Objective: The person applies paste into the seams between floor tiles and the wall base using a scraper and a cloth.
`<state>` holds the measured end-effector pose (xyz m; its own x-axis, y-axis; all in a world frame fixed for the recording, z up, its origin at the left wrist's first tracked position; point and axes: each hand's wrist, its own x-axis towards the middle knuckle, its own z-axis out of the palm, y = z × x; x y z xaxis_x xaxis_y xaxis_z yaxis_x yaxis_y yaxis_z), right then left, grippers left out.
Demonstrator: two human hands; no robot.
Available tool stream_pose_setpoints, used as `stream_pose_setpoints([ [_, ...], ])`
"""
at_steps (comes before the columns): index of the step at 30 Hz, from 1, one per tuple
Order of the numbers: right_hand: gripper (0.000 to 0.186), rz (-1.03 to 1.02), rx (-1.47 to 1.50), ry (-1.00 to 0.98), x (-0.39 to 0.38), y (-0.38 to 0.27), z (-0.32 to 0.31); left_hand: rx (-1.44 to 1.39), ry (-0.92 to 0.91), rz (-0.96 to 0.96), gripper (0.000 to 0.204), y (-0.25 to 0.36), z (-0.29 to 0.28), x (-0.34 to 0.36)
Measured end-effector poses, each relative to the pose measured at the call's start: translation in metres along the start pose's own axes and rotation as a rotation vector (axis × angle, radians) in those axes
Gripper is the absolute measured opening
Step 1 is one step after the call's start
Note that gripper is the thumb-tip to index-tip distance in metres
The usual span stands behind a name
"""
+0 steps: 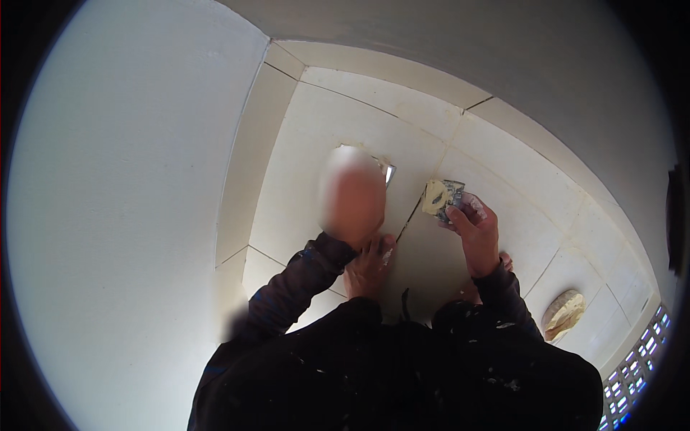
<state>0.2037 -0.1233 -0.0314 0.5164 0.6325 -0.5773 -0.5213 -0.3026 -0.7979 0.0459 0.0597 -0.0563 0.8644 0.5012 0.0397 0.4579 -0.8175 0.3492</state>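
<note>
My right hand (474, 226) grips a small squarish grey tool (442, 197) smeared with beige paste; white residue marks the fingers. My left hand (352, 201) is a heavy blur, so its fingers cannot be made out. It is over a square piece (389, 172) with a shiny edge on the pale tiled floor (388, 100), just left of the tool. A dark seam runs between tiles below the tool. My bare left foot (366, 273) is under my left forearm; the right foot is mostly hidden behind my right hand and forearm.
A round container (564, 312) with beige paste sits on the floor at the right. A pale wall (122, 179) fills the left, with tiled skirting along its foot. A greyer wall (517, 50) curves across the top. Perforated blockwork (636, 359) shows at the lower right.
</note>
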Motion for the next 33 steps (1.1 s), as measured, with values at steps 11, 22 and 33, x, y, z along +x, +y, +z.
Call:
stream_pose_setpoints([
  [11, 0.028, -0.025, -0.032, 0.028, -0.003, 0.005, -0.002, 0.02, 0.066, -0.272, 0.038, -0.02, 0.026, 0.011],
  [22, 0.028, -0.028, -0.034, 0.056, 0.001, 0.012, -0.005, -0.019, 0.023, -0.224, 0.035, 0.007, 0.044, -0.005],
  [33, 0.029, -0.026, -0.013, 0.048, -0.002, 0.004, 0.002, -0.123, -0.108, -0.023, 0.031, 0.032, 0.027, -0.018],
])
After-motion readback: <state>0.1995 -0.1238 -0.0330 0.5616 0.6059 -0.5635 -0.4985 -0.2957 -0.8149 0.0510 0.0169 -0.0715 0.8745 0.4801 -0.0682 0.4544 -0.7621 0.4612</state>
